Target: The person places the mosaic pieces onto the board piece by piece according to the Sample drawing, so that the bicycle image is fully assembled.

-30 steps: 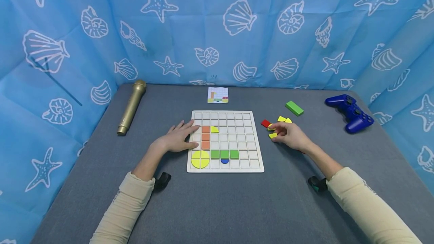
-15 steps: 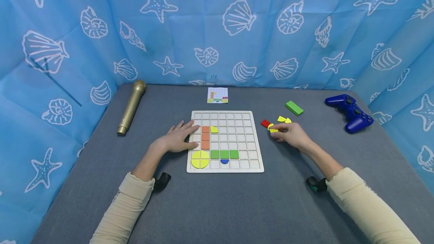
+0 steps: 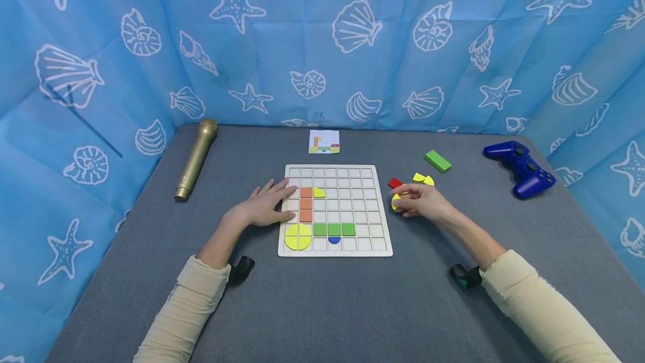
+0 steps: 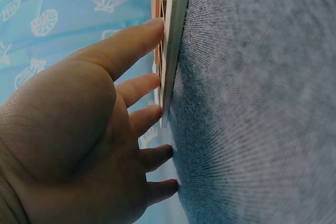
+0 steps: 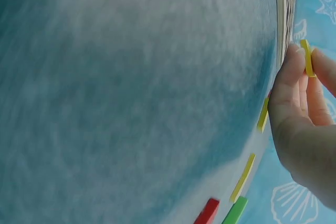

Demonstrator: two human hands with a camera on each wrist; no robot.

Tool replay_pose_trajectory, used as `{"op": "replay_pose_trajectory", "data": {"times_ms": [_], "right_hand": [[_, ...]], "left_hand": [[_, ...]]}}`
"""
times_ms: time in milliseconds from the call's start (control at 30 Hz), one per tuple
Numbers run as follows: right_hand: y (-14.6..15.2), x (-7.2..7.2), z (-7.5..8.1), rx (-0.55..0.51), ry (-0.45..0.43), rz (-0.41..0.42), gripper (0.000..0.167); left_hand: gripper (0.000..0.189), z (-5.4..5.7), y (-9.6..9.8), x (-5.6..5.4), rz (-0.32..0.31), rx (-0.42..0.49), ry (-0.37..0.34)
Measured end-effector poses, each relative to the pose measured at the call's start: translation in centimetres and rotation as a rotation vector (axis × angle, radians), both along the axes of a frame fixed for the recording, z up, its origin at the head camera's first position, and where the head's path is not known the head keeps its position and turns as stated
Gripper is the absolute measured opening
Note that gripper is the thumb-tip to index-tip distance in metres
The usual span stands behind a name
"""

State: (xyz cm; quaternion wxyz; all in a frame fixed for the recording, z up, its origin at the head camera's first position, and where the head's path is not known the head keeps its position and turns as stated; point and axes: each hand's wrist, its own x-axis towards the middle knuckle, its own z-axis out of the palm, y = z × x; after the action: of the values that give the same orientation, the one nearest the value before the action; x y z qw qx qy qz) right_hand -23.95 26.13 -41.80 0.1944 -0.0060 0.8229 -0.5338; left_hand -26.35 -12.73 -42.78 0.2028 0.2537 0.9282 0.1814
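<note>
A white grid board [image 3: 347, 171] lies on the table. Set in it are several orange squares [image 3: 305, 204], green squares [image 3: 334, 229], a circle of yellow quarter pieces [image 3: 298, 237], one more yellow quarter piece [image 3: 319, 192] and a blue half-round piece [image 3: 334, 240]. My left hand [image 3: 264, 205] rests with spread fingers on the board's left edge; in the left wrist view the thumb [image 4: 131, 45] touches the rim. Just right of the board, my right hand [image 3: 425, 201] pinches a yellow quarter piece [image 5: 307, 59] between thumb and finger, raised off the table.
Near my right hand lie a red piece [image 3: 395, 182], loose yellow pieces [image 3: 419, 177] and a green block [image 3: 437, 161]. A blue game controller [image 3: 521, 168] is far right. A pattern card [image 3: 324, 142] lies behind the board, a gold microphone [image 3: 196, 159] at left.
My right hand has picked up a yellow quarter piece from the loose pieces and moved left toward the board, turning the piece. The left hand has stayed in place.
</note>
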Motion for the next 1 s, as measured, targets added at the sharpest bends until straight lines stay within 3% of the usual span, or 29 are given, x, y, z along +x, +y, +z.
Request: {"op": "replay_pose_trajectory", "data": {"times_ms": [267,567,1000], "right_hand": [[-1.3,0.0,0.0,-0.003,-0.023,0.036,0.039],[-2.4,-0.1,-0.3,0.022,-0.012,0.13,0.035],[-3.5,-0.2,-0.5,-0.067,-0.036,0.234,0.032]], "left_hand": [[0.071,0.0,0.0,0.0,0.006,-0.003,-0.002],[0.071,0.0,0.2,0.0,0.003,-0.002,-0.006],[0.071,0.2,0.2,0.2,0.008,0.001,-0.006]]}}
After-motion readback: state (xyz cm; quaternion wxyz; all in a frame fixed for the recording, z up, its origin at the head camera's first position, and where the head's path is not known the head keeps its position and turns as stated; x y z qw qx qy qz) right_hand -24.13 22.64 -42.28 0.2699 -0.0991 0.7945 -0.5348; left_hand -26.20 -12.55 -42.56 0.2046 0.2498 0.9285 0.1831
